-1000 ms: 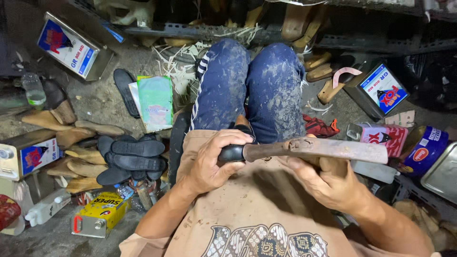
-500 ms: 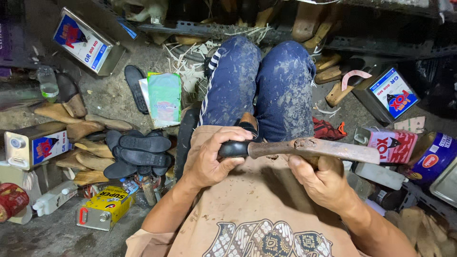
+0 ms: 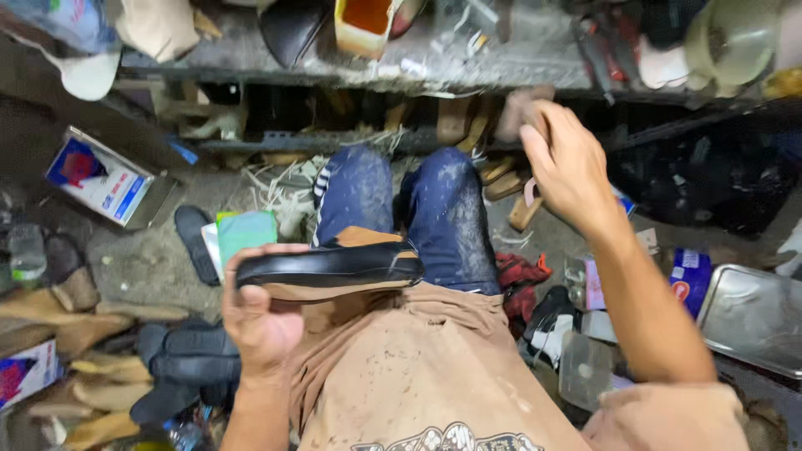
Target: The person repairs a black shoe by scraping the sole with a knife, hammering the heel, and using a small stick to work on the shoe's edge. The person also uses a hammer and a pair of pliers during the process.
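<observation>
Nearest the camera lay the lap, covered by a dusty tan apron [image 3: 418, 367]. The left hand [image 3: 259, 321] gripped a black sole [image 3: 334, 266] by its left end, fingers curled around it, holding it level across the thighs just above the apron. The sole looked shaped and trimmed already (its edge ran clean and even), though whether anything had been glued to its underside could not be told from this angle.

The right hand [image 3: 568, 167] held nothing: it was raised with fingers spread wide, stretched toward the shelf [image 3: 401, 75] beyond the knees, close to a blurred pale thing [image 3: 522, 113] at the shelf's lower level, perhaps a wooden last. It was not touching the sole at all.

On the floor to the left sat a stack of black soles [image 3: 188, 359] and some tan ones [image 3: 92, 392], near a green sponge [image 3: 246, 234] and a tin can [image 3: 104, 179]. To the right were a red rag [image 3: 518, 280] and a metal tray [image 3: 752, 317].

By these signs the work stood midway: one sole was in hand, many others waited in the piles, and nothing showed a finished shoe.
</observation>
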